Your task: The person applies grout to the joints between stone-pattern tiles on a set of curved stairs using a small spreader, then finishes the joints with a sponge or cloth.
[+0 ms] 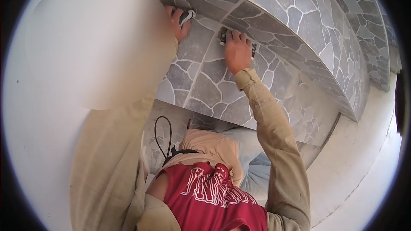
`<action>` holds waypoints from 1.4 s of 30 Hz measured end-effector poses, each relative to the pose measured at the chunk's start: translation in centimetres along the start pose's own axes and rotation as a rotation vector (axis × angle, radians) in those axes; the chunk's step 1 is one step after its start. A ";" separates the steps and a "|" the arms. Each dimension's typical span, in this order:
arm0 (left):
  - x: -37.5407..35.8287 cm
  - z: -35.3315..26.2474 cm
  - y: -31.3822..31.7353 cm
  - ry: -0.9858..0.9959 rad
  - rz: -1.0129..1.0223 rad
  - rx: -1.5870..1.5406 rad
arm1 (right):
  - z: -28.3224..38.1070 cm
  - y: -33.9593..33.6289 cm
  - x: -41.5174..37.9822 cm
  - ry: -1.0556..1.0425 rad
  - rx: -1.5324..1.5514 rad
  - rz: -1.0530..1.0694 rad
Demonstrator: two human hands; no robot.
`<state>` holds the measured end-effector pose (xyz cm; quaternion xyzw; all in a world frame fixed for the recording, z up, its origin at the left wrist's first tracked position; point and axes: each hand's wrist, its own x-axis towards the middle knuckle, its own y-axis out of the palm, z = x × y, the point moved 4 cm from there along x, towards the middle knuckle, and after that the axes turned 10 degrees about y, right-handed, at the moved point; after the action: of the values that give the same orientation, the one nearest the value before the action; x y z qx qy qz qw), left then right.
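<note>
My left hand [177,26] is closed around a bunched dark-and-white thing [187,16], which looks like a rag, at the back left corner of a step. My right hand [238,53] presses down on a dark, flat, block-like thing [223,35] near the foot of the riser. Its ends stick out on both sides of my fingers, and the rest is hidden under them. Both hands rest at the tread [201,68], which has a grey stone pattern with white joint lines.
Curved higher steps [295,21] with the same pattern rise at the upper right. A white wall [64,38] stands close on my left. Pale dusty patches [295,113] mark the tread's right end. Below hangs a dark loop of cord [156,130].
</note>
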<state>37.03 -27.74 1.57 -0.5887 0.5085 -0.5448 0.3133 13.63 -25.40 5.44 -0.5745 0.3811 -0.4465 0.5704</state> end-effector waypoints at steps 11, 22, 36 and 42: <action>0.9 0.1 -0.1 0.011 0.002 0.024 | 1.2 0.8 -0.6 0.020 -0.026 0.012; 0.6 0.1 0.0 0.021 -0.028 -0.015 | 3.0 1.2 -1.8 -0.039 0.015 -0.040; 0.8 -1.9 2.4 -0.167 -0.198 0.167 | -19.1 -12.4 -16.5 0.365 0.026 -0.004; -0.4 -34.6 10.2 0.128 0.295 -0.161 | -29.4 -19.3 -32.2 0.684 -0.019 -0.099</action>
<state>1.20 -23.91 -0.68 -0.4952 0.6502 -0.4866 0.3086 -25.57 -3.03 20.71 -0.4146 0.5260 -0.6368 0.3818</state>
